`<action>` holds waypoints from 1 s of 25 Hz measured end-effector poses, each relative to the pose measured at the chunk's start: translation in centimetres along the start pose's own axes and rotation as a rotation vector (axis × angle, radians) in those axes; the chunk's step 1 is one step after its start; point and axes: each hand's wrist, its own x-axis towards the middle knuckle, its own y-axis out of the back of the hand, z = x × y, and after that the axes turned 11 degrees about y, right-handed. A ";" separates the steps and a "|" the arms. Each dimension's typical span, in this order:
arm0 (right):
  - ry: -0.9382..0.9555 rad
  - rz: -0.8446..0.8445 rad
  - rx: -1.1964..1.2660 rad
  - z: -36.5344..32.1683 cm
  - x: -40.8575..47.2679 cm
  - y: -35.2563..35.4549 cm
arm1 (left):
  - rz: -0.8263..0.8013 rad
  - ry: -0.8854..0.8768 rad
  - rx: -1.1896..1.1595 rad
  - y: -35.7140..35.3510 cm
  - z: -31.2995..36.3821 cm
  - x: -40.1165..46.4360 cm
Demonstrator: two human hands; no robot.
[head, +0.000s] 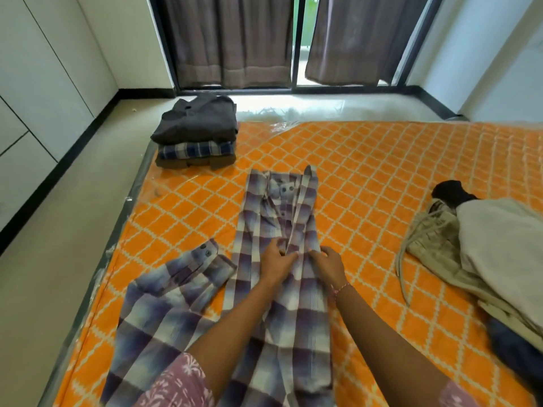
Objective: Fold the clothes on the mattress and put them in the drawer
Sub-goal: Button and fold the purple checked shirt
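Folding underway: plaid shirt [279,259] placket is pinched by left hand [276,264] and right hand [330,264] fingers; sleeve [176,277] fold-in judged next.

Shirt [282,289]: soft woven plaid cloth, matt, creased. Mattress [382,177]: quilted orange fabric under clear glossy plastic wrap. Stack [197,136]: matt folded cloth. Pile [484,254]: beige, coarse-looking cloth. Curtains [232,39]: dull heavy fabric. Floor [73,230]: smooth, sheeny.

Purple-and-white plaid shirt [279,259]; orange mattress [382,177] with white lattice; grey curtains [232,39]; beige clothes [484,254].
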 end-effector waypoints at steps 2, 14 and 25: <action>0.051 -0.026 -0.032 -0.6 3.7 -0.2 | -0.011 0.031 -0.069 -0.7 2.6 4.0; 0.618 0.128 -0.571 -4.0 10.1 -6.0 | 0.026 -0.070 -0.415 3.2 11.0 15.7; 0.355 0.118 -0.559 -2.1 14.3 -5.8 | 0.308 -0.508 0.359 2.9 3.0 13.2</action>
